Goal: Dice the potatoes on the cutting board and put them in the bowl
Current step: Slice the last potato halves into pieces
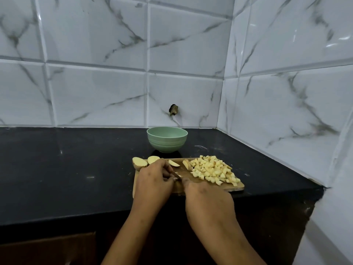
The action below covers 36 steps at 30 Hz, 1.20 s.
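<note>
Counter: black stone worktop [76,169] running into a corner walled with white marble-look tiles [95,92].
Diced potato: a pale heap of cubes [214,171] covers the right half of the board, reaching close to its right front corner.
Wedges: two wedges [173,163] lie just left of the heap, along the back of the board.
Potato halves: two halves [140,163] sit cut face up at the back left corner; the leftmost hangs over the board's edge.
Potato piece: a small pale bit [175,178] shows under the left fingertips, mostly hidden.
Cutting board: wooden [184,172], lying flat near the counter's front edge.
Knife: only a short length of blade [176,175] shows, slanting between the two hands, right by the hidden piece.
Left hand: [152,180] fingers curled down over the piece, holding it to the board.
Right hand: [208,199] back to the camera, closed round the knife's hidden handle.
Bowl: green [167,145], upright on the counter behind the board, not touching it.
Wall: a dark hole [173,109] in the tile above the bowl.
</note>
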Available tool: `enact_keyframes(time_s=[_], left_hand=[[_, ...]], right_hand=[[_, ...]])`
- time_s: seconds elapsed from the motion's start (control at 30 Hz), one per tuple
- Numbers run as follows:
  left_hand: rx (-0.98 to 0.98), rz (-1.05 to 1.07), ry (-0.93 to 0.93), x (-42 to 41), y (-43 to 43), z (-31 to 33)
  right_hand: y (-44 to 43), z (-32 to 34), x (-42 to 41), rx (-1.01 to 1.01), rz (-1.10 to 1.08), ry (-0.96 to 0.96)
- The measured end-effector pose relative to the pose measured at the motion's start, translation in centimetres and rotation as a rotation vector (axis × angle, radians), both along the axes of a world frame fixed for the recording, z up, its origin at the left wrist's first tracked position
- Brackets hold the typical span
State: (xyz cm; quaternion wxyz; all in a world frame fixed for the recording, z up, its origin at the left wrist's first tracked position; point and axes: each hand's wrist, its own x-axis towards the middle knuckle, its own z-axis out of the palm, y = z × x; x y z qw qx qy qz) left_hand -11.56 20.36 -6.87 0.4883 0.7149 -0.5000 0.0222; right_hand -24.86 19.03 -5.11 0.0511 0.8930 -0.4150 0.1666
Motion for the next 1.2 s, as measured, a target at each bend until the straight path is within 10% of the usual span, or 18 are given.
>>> enact_keyframes(time_s=[0.27,0.67,0.93,1.2], left_hand=[[0.093,0.052,-0.04,-0.1,-0.6,0.6],[0.236,0.021,-0.151,1.6,-4.3,2.7],[0.715,-0.11,-0.443,3.2,-6.4,4.6],[0.569,-0.067,-0.51,3.4,-7.0,4.0]], right_hand=[[-2.4,0.0,-2.4,-0.043,-0.109,-0.186],[-4.3,-0.2,-5.0,0.445,0.13,-0.465],[-6.5,0.6,-6.3,0.738,0.237,-0.422],[-7.8,0.7,-5.8,0.6,0.178,-0.373]])
